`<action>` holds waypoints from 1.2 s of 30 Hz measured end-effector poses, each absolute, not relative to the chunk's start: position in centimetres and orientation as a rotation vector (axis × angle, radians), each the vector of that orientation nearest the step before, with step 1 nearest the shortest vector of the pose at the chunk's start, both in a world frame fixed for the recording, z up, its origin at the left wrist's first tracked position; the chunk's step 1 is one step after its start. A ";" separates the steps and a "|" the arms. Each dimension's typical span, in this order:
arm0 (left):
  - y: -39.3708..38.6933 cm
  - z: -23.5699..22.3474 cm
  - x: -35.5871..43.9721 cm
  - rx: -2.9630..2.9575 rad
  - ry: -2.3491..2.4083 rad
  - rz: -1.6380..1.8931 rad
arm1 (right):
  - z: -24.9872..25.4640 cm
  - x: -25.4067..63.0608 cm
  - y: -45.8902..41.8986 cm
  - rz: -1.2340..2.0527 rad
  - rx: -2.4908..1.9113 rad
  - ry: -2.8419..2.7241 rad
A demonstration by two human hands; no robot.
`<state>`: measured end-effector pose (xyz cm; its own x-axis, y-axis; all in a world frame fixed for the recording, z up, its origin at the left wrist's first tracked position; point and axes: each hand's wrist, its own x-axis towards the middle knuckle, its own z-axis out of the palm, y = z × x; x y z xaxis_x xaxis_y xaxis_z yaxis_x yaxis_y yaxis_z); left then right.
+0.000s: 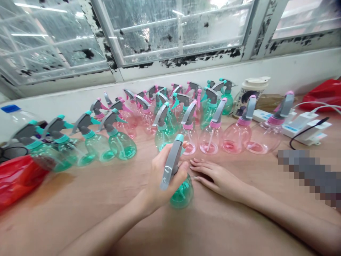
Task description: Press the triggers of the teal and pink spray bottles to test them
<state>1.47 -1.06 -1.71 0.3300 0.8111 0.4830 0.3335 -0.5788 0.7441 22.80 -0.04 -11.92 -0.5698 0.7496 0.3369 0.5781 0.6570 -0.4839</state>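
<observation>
My left hand [160,174] is wrapped round the neck of a green spray bottle [182,195] with a grey and teal trigger head. The bottle stands tilted slightly over the table, and its neck is hidden by my fingers. Flat on the tabletop, just right of that bottle, lies my right hand [213,174], fingers stretched out and holding nothing. Beyond the hands stand pink spray bottles [210,140] and, to the left, a row of green spray bottles [122,145], each with a grey trigger head.
A red plastic bag [21,177] lies at left, another red bag [325,94] at far right. A lidded cup [249,94], a white power strip [306,128] and cables stand at the back right. Behind the wooden table [119,220] are a wall and windows [176,28].
</observation>
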 end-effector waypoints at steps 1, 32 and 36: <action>-1.0 -1.7 1.4 2.079 0.984 1.197 | -11.9 22.8 0.0 0.441 -1.024 -2.357; -1.0 -0.9 0.7 2.145 0.958 1.072 | -11.7 23.4 0.2 0.558 -0.974 -2.325; -1.2 -1.0 0.9 2.110 0.993 1.090 | -11.7 23.5 0.2 0.568 -0.978 -2.323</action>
<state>0.86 -1.19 -0.98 0.3952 0.8107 0.4320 0.3553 -0.5685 0.7420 23.46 0.23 -11.73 -0.5835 0.7457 0.3218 0.5129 0.6455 -0.5659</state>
